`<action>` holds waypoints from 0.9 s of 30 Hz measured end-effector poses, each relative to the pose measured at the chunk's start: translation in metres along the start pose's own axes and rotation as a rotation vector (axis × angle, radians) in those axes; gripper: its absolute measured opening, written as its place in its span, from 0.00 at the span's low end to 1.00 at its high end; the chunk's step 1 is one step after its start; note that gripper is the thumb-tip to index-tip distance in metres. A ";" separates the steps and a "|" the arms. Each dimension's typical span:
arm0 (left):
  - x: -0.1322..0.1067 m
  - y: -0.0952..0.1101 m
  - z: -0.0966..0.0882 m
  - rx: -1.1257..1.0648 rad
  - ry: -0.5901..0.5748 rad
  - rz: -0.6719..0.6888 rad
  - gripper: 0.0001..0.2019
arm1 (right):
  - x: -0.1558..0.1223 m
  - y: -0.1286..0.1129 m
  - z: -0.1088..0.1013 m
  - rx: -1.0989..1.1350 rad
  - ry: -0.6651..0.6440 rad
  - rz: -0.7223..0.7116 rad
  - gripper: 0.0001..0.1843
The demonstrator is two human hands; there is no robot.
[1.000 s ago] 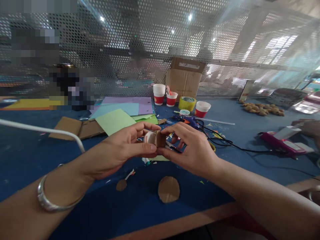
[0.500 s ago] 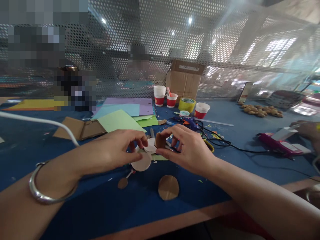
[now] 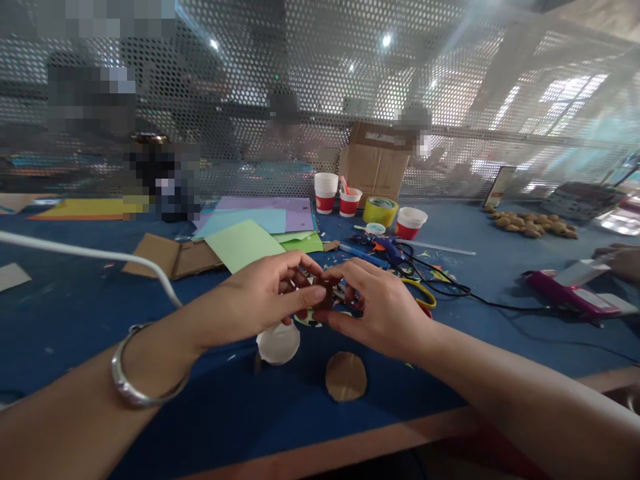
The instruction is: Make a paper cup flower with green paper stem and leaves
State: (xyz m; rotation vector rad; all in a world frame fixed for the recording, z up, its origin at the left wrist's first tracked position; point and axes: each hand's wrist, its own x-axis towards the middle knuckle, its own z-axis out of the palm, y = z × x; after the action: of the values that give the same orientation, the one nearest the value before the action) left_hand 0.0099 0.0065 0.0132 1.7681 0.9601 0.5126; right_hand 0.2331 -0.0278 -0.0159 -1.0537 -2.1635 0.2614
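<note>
Clamped between meeting fingertips of left hand and right hand: small brown cardboard piece, held just above blue table. Judged light, thin, stiff yet easily creased; best pinched gently at edges. Mostly hidden by fingers. Just below left hand, white paper disc; nearer table edge, brown cardboard disc

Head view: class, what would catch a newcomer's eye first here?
Two bare hands, left hand and right hand, pinch a small brown cardboard piece mid-frame above the blue table. A brown cardboard disc lies just nearer, and coloured paper sheets fan out behind.
</note>
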 end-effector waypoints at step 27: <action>-0.022 0.000 -0.041 0.396 -0.204 -0.089 0.35 | 0.007 -0.009 0.026 0.124 -0.127 -0.166 0.21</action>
State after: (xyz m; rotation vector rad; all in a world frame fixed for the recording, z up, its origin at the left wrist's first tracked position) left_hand -0.0327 0.0128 0.0312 2.0703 1.0387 0.0820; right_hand 0.2075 -0.0256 -0.0269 -0.8021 -2.3012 0.3887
